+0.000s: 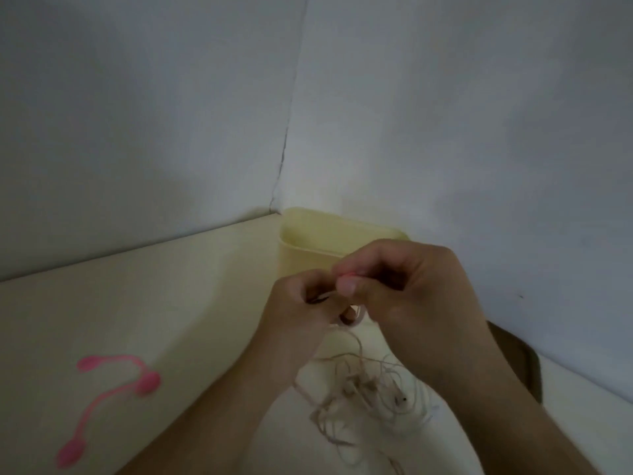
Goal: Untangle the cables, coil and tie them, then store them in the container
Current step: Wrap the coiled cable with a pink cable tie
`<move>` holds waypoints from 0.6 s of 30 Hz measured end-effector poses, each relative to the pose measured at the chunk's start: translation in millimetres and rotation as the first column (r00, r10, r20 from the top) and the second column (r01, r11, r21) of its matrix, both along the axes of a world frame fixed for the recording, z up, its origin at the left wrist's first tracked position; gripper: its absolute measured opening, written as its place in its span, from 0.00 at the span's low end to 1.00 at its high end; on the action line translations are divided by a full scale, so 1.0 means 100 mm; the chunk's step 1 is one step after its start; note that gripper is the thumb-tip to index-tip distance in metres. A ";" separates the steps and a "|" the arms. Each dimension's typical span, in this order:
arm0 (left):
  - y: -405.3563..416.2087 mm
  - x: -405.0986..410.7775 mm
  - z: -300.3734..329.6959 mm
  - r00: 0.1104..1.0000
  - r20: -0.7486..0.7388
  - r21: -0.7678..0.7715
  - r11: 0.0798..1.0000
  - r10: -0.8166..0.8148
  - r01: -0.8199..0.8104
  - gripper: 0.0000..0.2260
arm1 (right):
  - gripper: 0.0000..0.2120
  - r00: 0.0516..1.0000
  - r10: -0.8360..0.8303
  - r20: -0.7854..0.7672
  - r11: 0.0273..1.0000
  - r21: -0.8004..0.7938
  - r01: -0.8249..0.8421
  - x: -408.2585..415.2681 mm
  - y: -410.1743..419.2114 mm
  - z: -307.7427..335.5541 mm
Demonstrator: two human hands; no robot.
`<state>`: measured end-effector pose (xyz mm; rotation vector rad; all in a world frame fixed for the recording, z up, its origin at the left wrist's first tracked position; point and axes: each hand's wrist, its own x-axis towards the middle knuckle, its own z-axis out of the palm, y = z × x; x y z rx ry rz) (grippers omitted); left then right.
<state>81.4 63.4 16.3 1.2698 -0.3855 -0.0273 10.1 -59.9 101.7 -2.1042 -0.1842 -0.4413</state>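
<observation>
A tangle of thin pale earphone cables [363, 395] lies on the cream table, with strands rising to my hands. My left hand [301, 313] grips a small coiled loop of cable [352, 318] with curled fingers. My right hand [404, 296] pinches something small and pink at its fingertips, right against the left hand. Both hands hover in front of a pale yellow container [308, 245] standing by the wall corner. Two pink cable ties [113, 382] with round ends lie on the table at the left.
Grey-white walls meet in a corner behind the container. The table [154, 303] runs along both walls. A brown object [513, 358] shows behind my right wrist at the right.
</observation>
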 end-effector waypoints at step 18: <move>-0.69 -0.13 0.03 0.984 -0.156 0.000 0.996 -0.085 0.086 0.05 | 0.10 0.970 -0.242 -0.009 0.953 -0.190 0.236 0.02 -0.87 -0.30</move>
